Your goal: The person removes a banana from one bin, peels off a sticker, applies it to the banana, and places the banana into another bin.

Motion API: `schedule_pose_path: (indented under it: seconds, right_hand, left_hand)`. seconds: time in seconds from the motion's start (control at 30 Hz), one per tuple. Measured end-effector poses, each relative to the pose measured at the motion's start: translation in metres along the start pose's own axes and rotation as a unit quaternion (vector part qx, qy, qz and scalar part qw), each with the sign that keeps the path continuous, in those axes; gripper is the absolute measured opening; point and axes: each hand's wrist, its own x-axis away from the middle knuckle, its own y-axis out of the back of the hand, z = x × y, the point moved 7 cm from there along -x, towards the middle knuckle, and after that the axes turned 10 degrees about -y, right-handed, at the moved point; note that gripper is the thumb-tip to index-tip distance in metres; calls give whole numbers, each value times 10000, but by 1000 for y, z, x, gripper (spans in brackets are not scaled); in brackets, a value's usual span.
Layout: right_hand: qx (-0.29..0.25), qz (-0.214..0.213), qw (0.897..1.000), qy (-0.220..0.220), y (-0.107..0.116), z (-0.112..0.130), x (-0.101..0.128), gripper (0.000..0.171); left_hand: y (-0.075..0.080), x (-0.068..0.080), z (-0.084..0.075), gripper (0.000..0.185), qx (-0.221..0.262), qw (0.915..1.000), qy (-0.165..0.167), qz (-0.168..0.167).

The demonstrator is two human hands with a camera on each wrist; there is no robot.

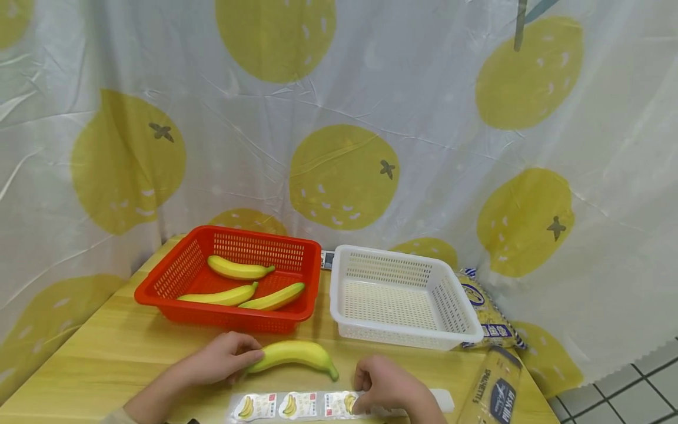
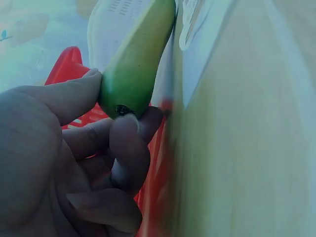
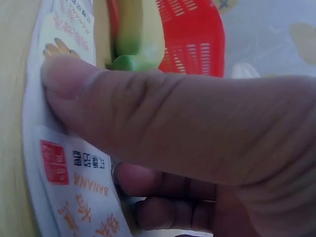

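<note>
My left hand [image 1: 226, 358] holds one end of a yellow banana [image 1: 299, 352] that lies on the table in front of the red basket. In the left wrist view, thumb and fingers pinch the green, dark-tipped end of this banana [image 2: 133, 74]. My right hand [image 1: 391, 384] is at a strip of banana stickers [image 1: 282, 406], nearer to me than the banana. The right wrist view shows the thumb [image 3: 74, 84] on a sticker, with the other fingers curled at the strip's edge. Part of the strip is hidden under this hand.
A red basket [image 1: 222, 318] with three bananas stands at the back left. Beside it is a white basket [image 1: 392, 335]. A yellow-and-blue bag [image 1: 495, 321] and a spaghetti package [image 1: 492, 388] lie along the right. A lemon-print curtain [image 1: 434, 176] hangs behind the wooden table [image 1: 95, 359].
</note>
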Motion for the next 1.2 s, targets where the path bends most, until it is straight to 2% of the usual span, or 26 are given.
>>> schedule_pose_path:
  seconds: [0.13, 0.4, 0.53, 0.6, 0.67, 0.7, 0.77, 0.83, 0.93, 1.03, 1.13, 1.2]
  right_hand:
    - [-78, 147, 9999, -45, 1, -1, 2, 31]
    - [-131, 166, 9998, -11, 4, -2, 1, 28]
    - [-155, -58, 9996, 227, 9, 1, -2, 24]
    - [-234, -208, 9988, 384, 10, 4, -4, 22]
    - [-231, -452, 9970, 583, 10, 9, -7, 22]
    - [-244, -587, 9956, 695, 9, 12, -8, 22]
    - [-258, -915, 9908, 961, 9, 21, -9, 24]
    - [-329, -1267, 9832, 1274, 8, 30, -9, 25]
    - [-594, -1627, 9680, 1819, 6, 42, -7, 24]
    - [-620, -1765, 9540, 2341, 0, 53, -4, 24]
    - [-317, -1714, 9465, 2716, -11, 62, -3, 23]
    - [-107, -1553, 9467, 2819, -22, 67, -4, 21]
  left_hand:
    - [1, -5, -4, 31, -709, 9974, -121, -82]
    - [2, -11, -9, 34, -1916, 9800, -522, -160]
    - [4, -11, -11, 47, -1992, 9786, -397, -316]
    - [5, -10, -16, 50, -1878, 9801, -469, -449]
    - [3, -8, -25, 43, -1798, 9791, -811, -487]
    - [1, -8, -32, 38, -1835, 9761, -1079, -444]
    - [-8, -5, -43, 26, -2004, 9673, -1544, -180]
    - [-18, -3, -51, 20, -2291, 9570, -1773, 170]
    - [-28, -1, -54, 17, -2673, 9497, -1529, 566]
    - [-32, -1, -52, 19, -2933, 9464, -1160, 704]
    - [-36, -1, -51, 21, -3001, 9453, -1052, 729]
    - [-38, -1, -49, 22, -2881, 9499, -941, 757]
